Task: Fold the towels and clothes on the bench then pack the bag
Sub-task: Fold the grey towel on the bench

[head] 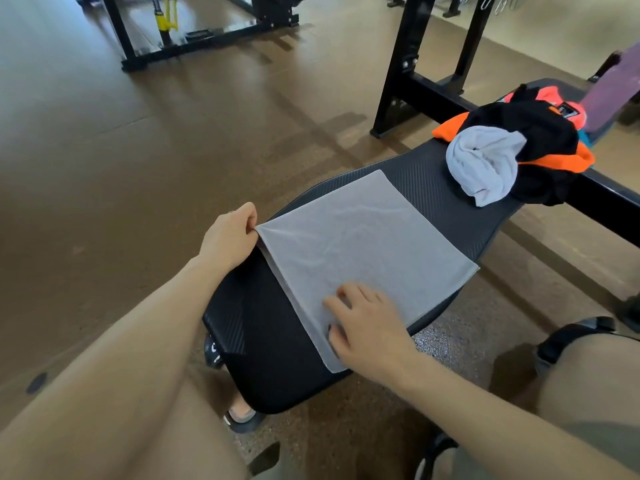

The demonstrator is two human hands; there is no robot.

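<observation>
A grey towel (360, 247) lies flat across the black padded bench (270, 358). My left hand (230, 237) pinches the towel's left corner at the bench's edge. My right hand (367, 323) rests on the towel's near edge, its fingers bent and its thumb at the hem. Farther along the bench sits a heap of clothes: a crumpled pale grey towel (485, 164) against a black and orange garment (540, 140), with a coral and black piece (554, 98) behind it.
A black rack frame (415, 74) crosses behind the bench. A purple mat (613, 95) leans at the far right. More black gym equipment (194, 39) with a yellow part stands on the brown floor at the back left. My knees flank the bench end.
</observation>
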